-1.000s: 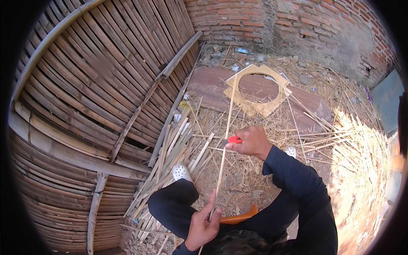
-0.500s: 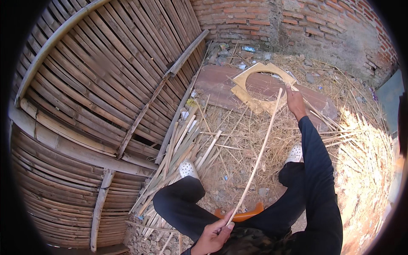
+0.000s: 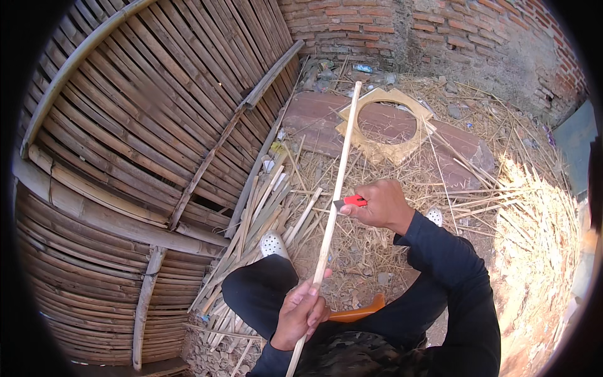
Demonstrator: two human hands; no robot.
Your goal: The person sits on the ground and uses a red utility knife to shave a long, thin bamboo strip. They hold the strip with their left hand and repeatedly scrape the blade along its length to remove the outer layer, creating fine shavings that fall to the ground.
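A long pale bamboo strip slants up and away from my lap. My left hand is closed around its lower part, fingers wrapped about it. My right hand grips a red utility knife, whose blade meets or nearly meets the middle of the strip; actual contact is hard to tell. Farther off lies a yellowish board with a big round hole, resting on a reddish-brown slab and the litter around it.
Several split bamboo strips are piled to the left beside the slatted bamboo wall. Dry shavings cover the ground. An orange stool is under me. A brick wall closes off the back.
My right hand has come nearer from the holed board, and the red knife now shows in it at the strip. The strip's far end has swung left; my left hand has risen slightly.
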